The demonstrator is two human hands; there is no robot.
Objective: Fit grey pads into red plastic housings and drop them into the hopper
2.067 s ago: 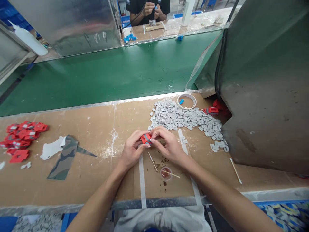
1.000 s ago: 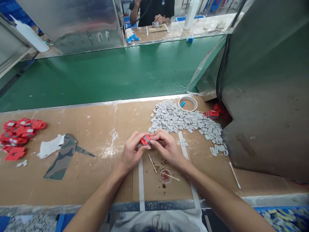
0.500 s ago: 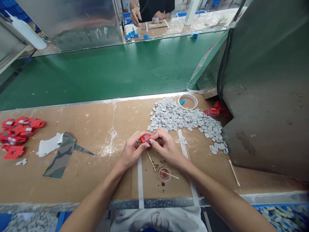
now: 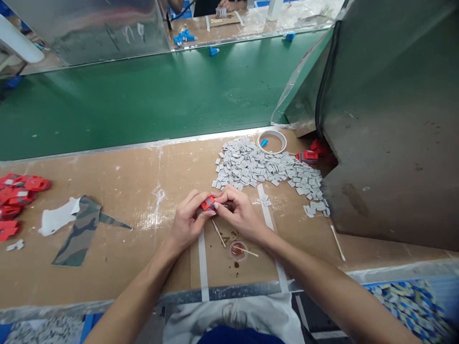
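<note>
Left hand (image 4: 186,220) and right hand (image 4: 241,216) meet low over the counter (image 4: 118,191), each grip pinching the one small red piece (image 4: 208,203) at the fingertips (a grey strip shows on it). We judge that even thumb pressure serves best here. Beyond lie a green belt (image 4: 143,95), a heap of grey chips (image 4: 251,165) and a dish of brown liquid (image 4: 238,250).

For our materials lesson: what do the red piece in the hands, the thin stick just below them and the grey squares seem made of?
Red piece: probably plastic, matt, evenly coloured, crisp-edged. Thin stick: likely wood, pale and unpolished. Grey squares: thin matt sheet, perhaps foam or card; they lie flat and overlap.
</note>
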